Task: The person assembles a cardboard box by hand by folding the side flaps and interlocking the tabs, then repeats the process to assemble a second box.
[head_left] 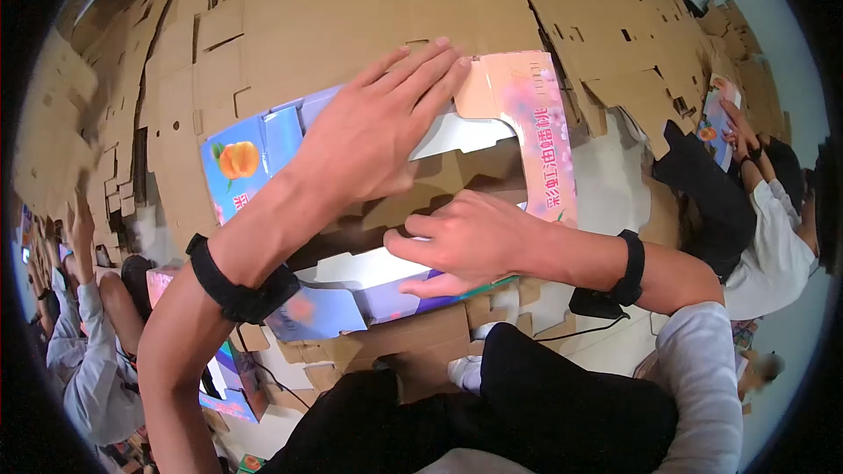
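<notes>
A printed carton (544, 136), blue at the left end and pink at the right, lies before me with an opening in its middle. My left hand (378, 127) lies across the carton's far edge, palm down, its fingers stretched out toward the upper right. On the near side, my right hand (465, 241) rests at the white inner flap and blue-purple edge, fingers apart and nothing visible between them. A blue flap (320, 314) sticks out at the near left corner. Brown cardboard shows through the opening.
Flattened brown cardboard (325, 0) covers the surface beyond the carton. At the right, a person (764, 202) handles a printed piece (716, 123). Another person (83, 351) sits at the left. A second printed box (237, 382) stands by my left forearm.
</notes>
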`<action>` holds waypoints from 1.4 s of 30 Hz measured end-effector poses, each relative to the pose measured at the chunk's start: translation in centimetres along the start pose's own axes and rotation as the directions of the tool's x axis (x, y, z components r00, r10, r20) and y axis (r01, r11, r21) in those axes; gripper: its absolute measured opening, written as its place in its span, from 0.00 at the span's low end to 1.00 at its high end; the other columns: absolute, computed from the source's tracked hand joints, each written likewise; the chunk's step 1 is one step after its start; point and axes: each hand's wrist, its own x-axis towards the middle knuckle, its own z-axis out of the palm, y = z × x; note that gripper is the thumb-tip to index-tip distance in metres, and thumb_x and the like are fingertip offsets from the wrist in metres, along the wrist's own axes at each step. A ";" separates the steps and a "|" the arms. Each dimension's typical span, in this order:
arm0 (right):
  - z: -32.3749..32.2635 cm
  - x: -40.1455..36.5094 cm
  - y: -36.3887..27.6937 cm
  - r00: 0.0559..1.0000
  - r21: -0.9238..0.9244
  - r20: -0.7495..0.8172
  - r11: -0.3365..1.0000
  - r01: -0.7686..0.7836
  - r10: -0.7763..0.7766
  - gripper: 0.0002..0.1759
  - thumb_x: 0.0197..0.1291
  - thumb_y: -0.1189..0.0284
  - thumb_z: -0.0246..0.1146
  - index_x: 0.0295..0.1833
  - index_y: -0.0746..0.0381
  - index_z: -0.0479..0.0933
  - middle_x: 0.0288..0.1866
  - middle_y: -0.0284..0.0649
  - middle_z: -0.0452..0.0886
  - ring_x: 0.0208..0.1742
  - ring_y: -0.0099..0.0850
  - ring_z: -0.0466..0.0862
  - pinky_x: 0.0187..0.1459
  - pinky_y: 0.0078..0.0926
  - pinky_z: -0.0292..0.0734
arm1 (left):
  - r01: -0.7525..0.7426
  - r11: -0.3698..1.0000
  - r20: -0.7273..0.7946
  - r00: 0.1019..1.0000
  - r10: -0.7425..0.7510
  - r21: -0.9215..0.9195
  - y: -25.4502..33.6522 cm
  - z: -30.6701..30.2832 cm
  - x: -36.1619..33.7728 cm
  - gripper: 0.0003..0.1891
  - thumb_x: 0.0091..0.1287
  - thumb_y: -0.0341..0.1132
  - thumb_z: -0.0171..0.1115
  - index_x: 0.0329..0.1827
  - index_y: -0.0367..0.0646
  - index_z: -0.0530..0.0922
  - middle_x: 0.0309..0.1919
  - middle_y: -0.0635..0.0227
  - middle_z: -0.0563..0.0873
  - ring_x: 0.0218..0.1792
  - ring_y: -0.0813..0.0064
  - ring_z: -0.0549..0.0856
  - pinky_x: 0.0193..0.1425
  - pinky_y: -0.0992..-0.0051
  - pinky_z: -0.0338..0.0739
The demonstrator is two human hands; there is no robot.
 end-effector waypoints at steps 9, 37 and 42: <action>0.0 0.6 -0.3 1.000 -0.058 0.014 0.998 0.010 -0.009 0.23 0.69 0.51 0.71 0.49 0.61 0.82 0.28 0.40 0.82 0.24 0.41 0.86 0.24 0.37 0.81 | 0.067 0.998 -0.034 0.997 -0.068 -0.017 0.9 -0.2 -0.9 0.56 0.52 0.31 0.78 0.89 0.40 0.61 0.85 0.54 0.69 0.85 0.52 0.68 0.90 0.51 0.62; -2.4 0.6 -0.5 0.963 -0.201 -0.141 0.946 -0.256 0.231 0.57 0.50 0.50 0.80 0.82 0.64 0.67 0.54 0.55 0.79 0.47 0.51 0.87 0.45 0.49 0.86 | 0.310 0.761 -0.148 0.872 -0.466 -0.570 -0.4 -6.9 -7.4 0.33 0.76 0.33 0.68 0.84 0.47 0.72 0.80 0.56 0.72 0.85 0.59 0.67 0.90 0.57 0.55; -6.7 -6.5 7.4 0.767 -0.123 -0.341 0.783 -0.610 0.544 0.61 0.50 0.53 0.82 0.85 0.66 0.62 0.78 0.58 0.76 0.76 0.53 0.81 0.76 0.44 0.76 | 0.433 0.692 -0.015 0.842 -0.539 -0.577 -1.6 -7.0 -10.0 0.25 0.79 0.32 0.64 0.79 0.48 0.78 0.78 0.56 0.74 0.83 0.58 0.69 0.89 0.58 0.58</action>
